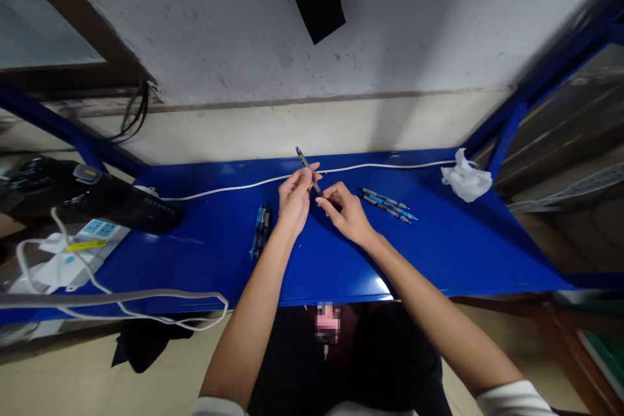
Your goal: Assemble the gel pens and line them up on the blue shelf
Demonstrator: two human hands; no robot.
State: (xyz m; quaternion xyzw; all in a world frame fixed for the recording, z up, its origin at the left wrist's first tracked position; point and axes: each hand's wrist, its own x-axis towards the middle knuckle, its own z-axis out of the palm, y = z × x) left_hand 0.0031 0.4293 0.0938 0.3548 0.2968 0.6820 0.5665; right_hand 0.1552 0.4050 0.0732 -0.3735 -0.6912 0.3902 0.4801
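Over the middle of the blue shelf, my left hand (294, 200) is closed around the barrel of a dark grey pen (303, 159), whose upper end points up toward the wall. My right hand (345, 209) pinches at the pen's lower end, with thumb and forefinger near its tip. The exact contact there is too small to make out. To the left of my left hand lies a group of pens (261, 229), black and blue. Right of my right hand, three pens (387, 205) lie side by side at a slant, one of them with light blue.
A white cable (229, 191) runs along the back of the blue shelf (326, 273). Crumpled white tissue (466, 177) sits at the right. At the left are a black bottle (121, 198) and a white power strip (73, 263) with looping cables.
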